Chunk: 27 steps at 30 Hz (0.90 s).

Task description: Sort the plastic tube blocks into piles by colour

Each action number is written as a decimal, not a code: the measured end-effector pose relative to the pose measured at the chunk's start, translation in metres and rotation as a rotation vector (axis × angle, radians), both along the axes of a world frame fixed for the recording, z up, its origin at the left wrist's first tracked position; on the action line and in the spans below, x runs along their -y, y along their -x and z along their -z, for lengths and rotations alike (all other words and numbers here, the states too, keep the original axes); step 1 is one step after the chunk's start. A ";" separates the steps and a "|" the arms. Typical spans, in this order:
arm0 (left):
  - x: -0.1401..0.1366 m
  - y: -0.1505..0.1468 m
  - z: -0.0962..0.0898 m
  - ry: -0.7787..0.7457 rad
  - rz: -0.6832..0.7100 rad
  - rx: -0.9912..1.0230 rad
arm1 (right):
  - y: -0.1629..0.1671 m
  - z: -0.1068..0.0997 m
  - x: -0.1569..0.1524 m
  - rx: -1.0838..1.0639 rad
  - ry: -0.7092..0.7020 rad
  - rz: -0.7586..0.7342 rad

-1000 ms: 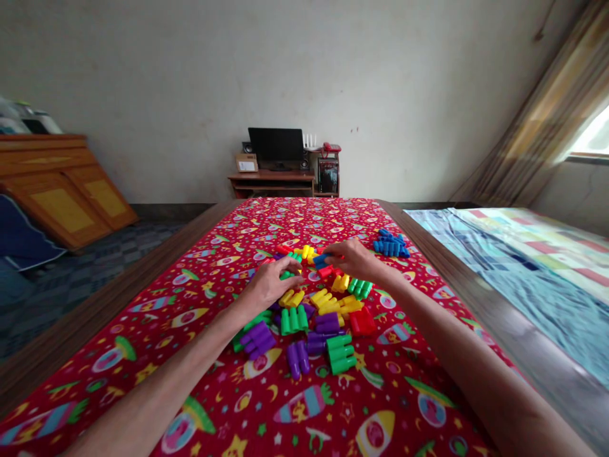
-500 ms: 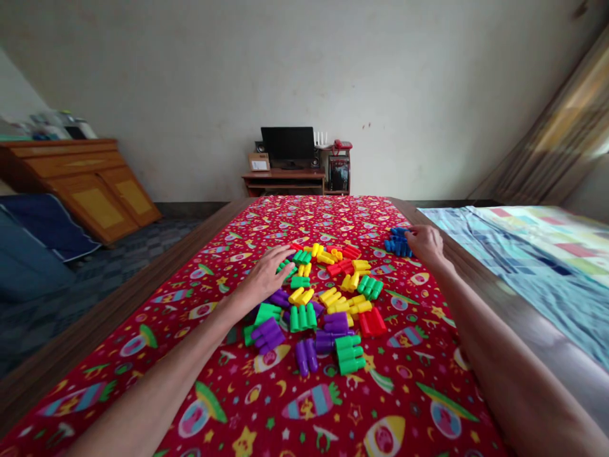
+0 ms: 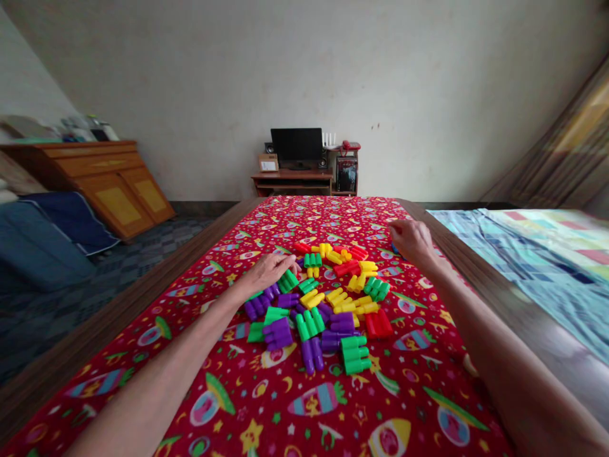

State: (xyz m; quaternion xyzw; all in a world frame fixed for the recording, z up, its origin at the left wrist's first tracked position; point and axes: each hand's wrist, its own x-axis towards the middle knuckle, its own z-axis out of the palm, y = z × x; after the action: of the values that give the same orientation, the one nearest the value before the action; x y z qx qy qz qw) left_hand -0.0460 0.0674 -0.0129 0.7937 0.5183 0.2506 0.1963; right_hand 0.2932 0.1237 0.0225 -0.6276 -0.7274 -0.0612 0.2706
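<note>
Left of the pile, my left hand (image 3: 269, 274) is palm down with its fingers bent over a green building block (image 3: 288, 281) and touching it. Purple blocks (image 3: 259, 306) lie just below that wrist. On the far right of the cloth, my right hand (image 3: 413, 241) has its fingers curled in. Whatever they may hold is hidden. Blue blocks (image 3: 394, 248) peek out beneath this hand, which covers most of them. Between the hands lie yellow blocks (image 3: 313, 299), red blocks (image 3: 379, 324) and more green blocks (image 3: 356, 355), loosely heaped.
A red patterned cloth (image 3: 266, 412) covers the table, whose wooden edge (image 3: 480, 317) shows on the right. Beyond it is a bed (image 3: 514, 254). A desk with a monitor (image 3: 297, 148) stands at the wall, and a wooden cabinet (image 3: 109, 184) at the left.
My right hand has lifted and shifted left over the blue blocks, hiding most of them. My left hand has drawn slightly nearer, its fingers now more bunched. The view has turned a little left.
</note>
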 end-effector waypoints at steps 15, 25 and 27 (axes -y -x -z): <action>0.011 -0.007 -0.019 0.038 0.117 -0.029 | 0.064 0.029 0.025 -0.110 0.332 -0.867; -0.003 0.046 -0.019 0.051 -0.028 -0.224 | 0.048 0.039 0.006 0.007 0.144 -0.347; 0.000 0.048 -0.019 0.156 0.033 -0.250 | 0.049 0.042 0.007 0.063 0.241 -0.424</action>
State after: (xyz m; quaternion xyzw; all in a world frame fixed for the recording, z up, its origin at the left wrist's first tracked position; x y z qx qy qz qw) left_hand -0.0943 0.0675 0.0059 0.8094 0.5436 0.1055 0.1955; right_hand 0.2440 0.1168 -0.0193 -0.4865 -0.8530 0.0643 0.1777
